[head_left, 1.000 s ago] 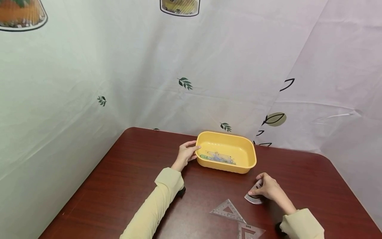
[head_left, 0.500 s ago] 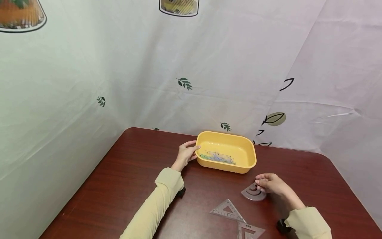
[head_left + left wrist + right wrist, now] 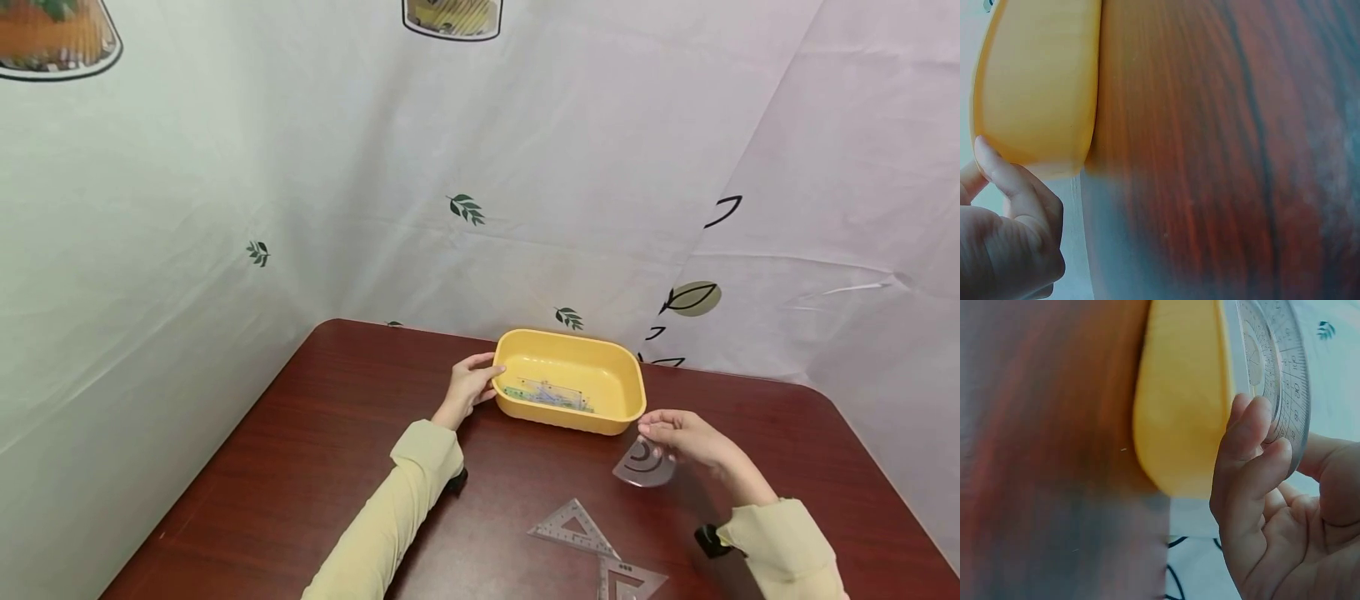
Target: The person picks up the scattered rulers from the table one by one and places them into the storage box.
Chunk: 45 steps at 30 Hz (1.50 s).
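Observation:
A clear plastic protractor (image 3: pixel 647 465) is pinched between the thumb and fingers of my right hand (image 3: pixel 690 437), raised over the table just in front of the bin's right corner. Its degree scale shows on the protractor (image 3: pixel 1291 375) in the right wrist view. My left hand (image 3: pixel 468 387) grips the left end of a yellow plastic bin (image 3: pixel 600 421), thumb over the rim. Inside the bin lie several clear and coloured rulers (image 3: pixel 551 395), heaped along the near side. The left wrist view shows the thumb of my left hand (image 3: pixel 1010 231) against the bin's wall (image 3: pixel 1041 81).
Two clear set squares lie on the dark red table (image 3: pixel 300 467) near its front: one set square (image 3: pixel 573 527) further back, another set square (image 3: pixel 630 579) cut off by the lower frame edge. A white patterned curtain (image 3: pixel 375 167) hangs behind the table.
My right hand has picked the protractor up off the table and raised it toward the bin's right corner. The left hand and bin have stayed put.

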### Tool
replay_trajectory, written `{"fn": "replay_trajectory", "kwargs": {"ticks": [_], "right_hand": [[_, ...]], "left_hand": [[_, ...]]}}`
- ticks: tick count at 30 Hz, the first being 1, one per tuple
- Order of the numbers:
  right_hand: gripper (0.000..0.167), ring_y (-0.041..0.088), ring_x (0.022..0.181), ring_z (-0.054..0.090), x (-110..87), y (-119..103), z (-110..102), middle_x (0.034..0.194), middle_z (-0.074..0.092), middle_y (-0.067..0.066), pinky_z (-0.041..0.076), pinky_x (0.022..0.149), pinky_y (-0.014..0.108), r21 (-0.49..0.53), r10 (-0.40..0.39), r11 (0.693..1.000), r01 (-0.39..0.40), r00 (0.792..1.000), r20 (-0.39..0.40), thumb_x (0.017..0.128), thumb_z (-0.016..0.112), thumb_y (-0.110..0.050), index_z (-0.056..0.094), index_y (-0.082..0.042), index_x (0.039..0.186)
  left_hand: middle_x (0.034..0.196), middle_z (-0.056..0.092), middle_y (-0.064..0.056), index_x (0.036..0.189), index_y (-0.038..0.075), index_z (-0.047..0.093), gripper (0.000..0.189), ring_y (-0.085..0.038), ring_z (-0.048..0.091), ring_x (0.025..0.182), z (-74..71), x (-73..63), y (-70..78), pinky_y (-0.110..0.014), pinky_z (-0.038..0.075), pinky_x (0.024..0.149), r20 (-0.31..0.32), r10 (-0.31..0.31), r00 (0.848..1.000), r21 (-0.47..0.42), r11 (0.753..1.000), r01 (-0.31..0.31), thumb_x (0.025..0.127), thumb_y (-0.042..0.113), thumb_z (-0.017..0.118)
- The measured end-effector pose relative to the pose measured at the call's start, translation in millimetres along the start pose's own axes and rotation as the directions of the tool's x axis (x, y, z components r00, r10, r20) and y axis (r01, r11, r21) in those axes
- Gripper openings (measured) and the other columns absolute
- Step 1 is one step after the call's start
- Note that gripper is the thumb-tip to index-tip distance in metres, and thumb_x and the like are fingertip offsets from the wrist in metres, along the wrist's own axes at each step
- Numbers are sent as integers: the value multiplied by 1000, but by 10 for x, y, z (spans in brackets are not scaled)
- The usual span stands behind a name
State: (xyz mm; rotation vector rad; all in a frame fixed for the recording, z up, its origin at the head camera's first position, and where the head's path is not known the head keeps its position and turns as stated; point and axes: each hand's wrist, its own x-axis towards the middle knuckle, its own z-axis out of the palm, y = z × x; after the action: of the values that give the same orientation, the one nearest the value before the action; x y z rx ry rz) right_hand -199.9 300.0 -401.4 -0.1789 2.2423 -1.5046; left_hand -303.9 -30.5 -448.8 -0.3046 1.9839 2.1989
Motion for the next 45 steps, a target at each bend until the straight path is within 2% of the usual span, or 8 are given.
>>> {"fn": "replay_trajectory", "kwargs": {"ticks": [8,15,20,22,27,29,33,45], "right_hand": [[24,1,63,56,125,-219,-35,75,64,-14,44,52,14,-9,-3,1000,2,998,-65,99,55,-20,58,2,109],[49,2,72,60,288,-359,4,87,64,-16,49,59,17,12,-10,1000,12,992,-127,100,51,-19,41,16,132],[50,-1,78,62,444,-429,35,92,65,-15,53,66,17,57,-17,998,25,989,-150,103,45,-17,34,16,139],[49,-3,79,62,505,-452,50,97,67,-11,54,68,16,81,-20,996,33,987,-160,103,42,-15,32,16,140],[49,-3,82,64,641,-488,116,117,65,17,57,75,16,121,-28,991,48,986,-167,104,36,-10,25,18,142],[47,-2,83,64,692,-481,150,128,56,30,56,76,16,120,-23,992,44,985,-171,104,34,-7,24,18,143],[45,-2,80,63,786,-439,228,139,42,36,56,72,15,74,-2,997,17,979,-203,103,36,-3,28,17,142],[37,6,76,67,944,-319,461,118,62,31,60,68,24,-39,-15,999,4,958,-287,99,49,-1,47,16,131]], "left_hand": [[72,61,-1,125,13,63,39,-2,55,50,9,-4,7,-13,51,45,-1,3,1000,6,1000,-3,87,14,71],[70,59,0,125,13,63,39,-2,54,48,6,-26,16,-13,51,46,0,2,1000,11,1000,-2,87,15,71],[71,59,1,125,13,63,39,-2,55,50,2,-24,18,-13,51,46,-2,6,1000,7,1000,-6,87,15,71],[71,59,1,125,13,63,39,-2,55,50,2,-20,16,-13,51,46,-2,5,1000,5,1000,-5,87,14,71],[71,60,1,125,13,63,40,-2,55,51,1,-24,26,-13,51,45,0,5,1000,3,1000,-5,87,14,71],[69,59,1,125,12,63,40,-2,55,50,1,-25,31,-13,50,44,2,3,1000,-1,1000,-3,87,14,71],[64,57,1,125,12,63,40,-2,52,47,-1,-24,33,-12,48,42,6,-2,1000,-9,1000,2,86,13,71],[66,58,0,125,13,63,40,-3,53,49,-15,-4,10,-14,50,44,10,-4,1000,-2,1000,4,86,15,71]]}}
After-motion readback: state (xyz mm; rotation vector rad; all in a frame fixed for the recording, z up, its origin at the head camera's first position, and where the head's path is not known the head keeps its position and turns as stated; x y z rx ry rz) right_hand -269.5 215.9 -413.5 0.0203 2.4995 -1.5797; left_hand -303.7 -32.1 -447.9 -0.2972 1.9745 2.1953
